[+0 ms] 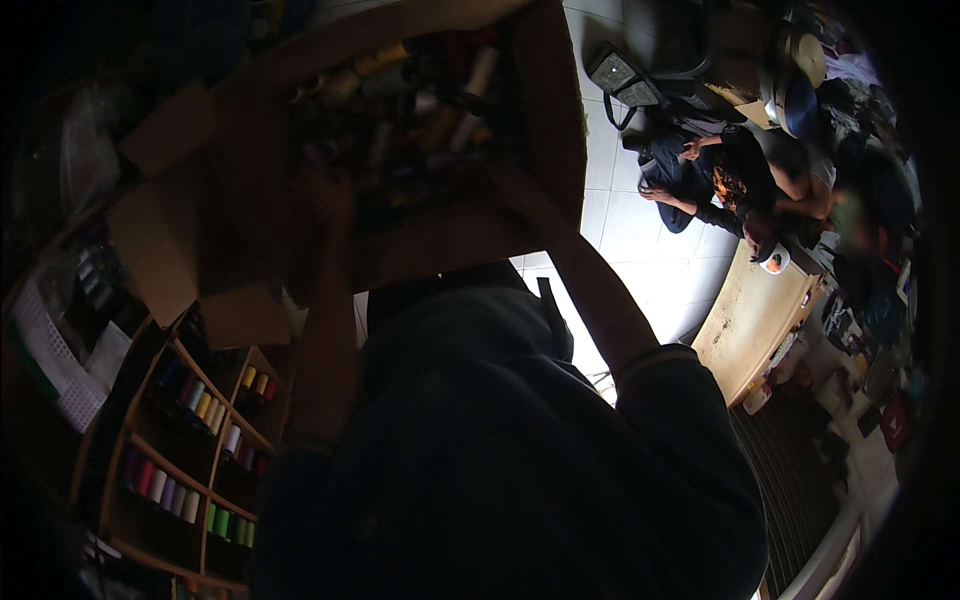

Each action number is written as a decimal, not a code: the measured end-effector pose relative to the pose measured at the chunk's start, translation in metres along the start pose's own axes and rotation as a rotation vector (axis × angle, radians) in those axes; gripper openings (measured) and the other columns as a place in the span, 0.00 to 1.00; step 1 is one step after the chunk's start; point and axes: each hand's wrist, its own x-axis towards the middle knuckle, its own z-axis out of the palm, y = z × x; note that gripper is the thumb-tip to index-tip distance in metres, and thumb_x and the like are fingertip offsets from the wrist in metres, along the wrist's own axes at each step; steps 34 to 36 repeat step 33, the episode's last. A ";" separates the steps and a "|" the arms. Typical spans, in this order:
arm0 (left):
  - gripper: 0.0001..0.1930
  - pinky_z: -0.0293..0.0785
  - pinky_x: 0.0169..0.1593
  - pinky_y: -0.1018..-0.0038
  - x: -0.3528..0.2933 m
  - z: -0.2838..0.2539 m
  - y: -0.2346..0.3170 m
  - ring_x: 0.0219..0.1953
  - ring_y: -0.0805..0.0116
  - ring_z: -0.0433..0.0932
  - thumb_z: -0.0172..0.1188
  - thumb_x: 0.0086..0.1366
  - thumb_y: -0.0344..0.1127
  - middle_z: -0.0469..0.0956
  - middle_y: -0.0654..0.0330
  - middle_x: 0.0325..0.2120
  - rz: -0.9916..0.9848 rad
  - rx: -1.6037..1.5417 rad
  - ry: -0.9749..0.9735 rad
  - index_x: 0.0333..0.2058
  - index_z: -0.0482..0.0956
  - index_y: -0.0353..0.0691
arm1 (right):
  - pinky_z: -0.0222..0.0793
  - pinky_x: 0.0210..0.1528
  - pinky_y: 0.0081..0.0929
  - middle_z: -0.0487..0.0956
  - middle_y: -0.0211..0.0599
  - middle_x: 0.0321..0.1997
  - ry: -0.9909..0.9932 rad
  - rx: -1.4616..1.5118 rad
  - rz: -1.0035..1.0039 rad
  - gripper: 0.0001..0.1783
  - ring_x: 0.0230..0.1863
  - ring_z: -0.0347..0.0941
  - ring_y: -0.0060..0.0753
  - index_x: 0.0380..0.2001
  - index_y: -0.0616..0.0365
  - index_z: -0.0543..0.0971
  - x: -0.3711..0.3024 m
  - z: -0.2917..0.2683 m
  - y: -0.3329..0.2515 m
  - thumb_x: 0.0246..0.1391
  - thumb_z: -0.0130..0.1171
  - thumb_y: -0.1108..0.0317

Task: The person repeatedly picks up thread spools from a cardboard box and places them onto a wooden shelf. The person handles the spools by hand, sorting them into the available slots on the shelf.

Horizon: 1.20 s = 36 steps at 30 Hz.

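A large cardboard box stands in front of me, full of jumbled thread spools in white, yellow and dark colours. My left hand reaches into its near left part, touching or just over the spools. Its fingers look stretched out and apart, though the shade blurs them. Over the box's near right side lies my right hand. Deep shadow hides its fingers, so I cannot see whether they hold a spool.
Opened cardboard flaps stick out at the left. Below them, a wooden shelf rack holds rows of coloured spools. Two people sit on the right beside a wooden table. A dark bag lies on the white tiled floor.
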 end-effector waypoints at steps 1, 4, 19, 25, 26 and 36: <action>0.36 0.59 0.60 0.51 -0.002 0.002 0.012 0.59 0.39 0.61 0.60 0.55 0.47 0.63 0.37 0.55 0.171 0.000 0.103 0.59 0.61 0.35 | 0.63 0.59 0.43 0.72 0.51 0.54 0.047 0.033 0.052 0.26 0.53 0.70 0.52 0.56 0.58 0.67 0.002 0.006 0.008 0.55 0.53 0.61; 0.34 0.56 0.61 0.51 -0.012 0.016 0.033 0.60 0.38 0.59 0.60 0.55 0.46 0.62 0.37 0.55 0.539 0.059 0.239 0.57 0.63 0.35 | 0.66 0.55 0.46 0.72 0.55 0.51 0.144 0.122 0.170 0.25 0.50 0.71 0.55 0.54 0.59 0.68 0.016 0.038 0.018 0.54 0.53 0.59; 0.28 0.66 0.52 0.56 -0.017 0.100 0.125 0.48 0.43 0.71 0.65 0.50 0.38 0.72 0.43 0.45 0.575 -0.288 -0.325 0.48 0.68 0.34 | 0.64 0.59 0.40 0.65 0.60 0.60 0.531 0.554 0.478 0.35 0.58 0.66 0.57 0.58 0.65 0.61 0.096 -0.063 -0.052 0.51 0.58 0.59; 0.29 0.66 0.52 0.56 -0.025 0.084 0.127 0.50 0.46 0.72 0.67 0.51 0.43 0.72 0.43 0.46 0.430 -0.541 -0.348 0.48 0.68 0.33 | 0.59 0.62 0.41 0.62 0.61 0.63 0.575 0.568 0.507 0.48 0.62 0.62 0.55 0.66 0.63 0.46 0.136 -0.067 -0.038 0.51 0.59 0.54; 0.30 0.67 0.53 0.56 -0.028 0.084 0.124 0.50 0.46 0.72 0.67 0.51 0.43 0.72 0.43 0.47 0.415 -0.568 -0.319 0.49 0.68 0.33 | 0.59 0.62 0.41 0.62 0.61 0.63 0.531 0.573 0.567 0.49 0.62 0.62 0.55 0.66 0.63 0.45 0.140 -0.069 -0.042 0.50 0.59 0.54; 0.36 0.67 0.56 0.56 -0.003 0.077 0.103 0.51 0.57 0.74 0.66 0.52 0.46 0.72 0.45 0.50 -0.154 -0.949 -0.937 0.57 0.61 0.41 | 0.49 0.69 0.38 0.50 0.56 0.70 0.719 0.567 0.363 0.49 0.70 0.48 0.54 0.69 0.53 0.41 0.150 -0.025 -0.035 0.52 0.58 0.56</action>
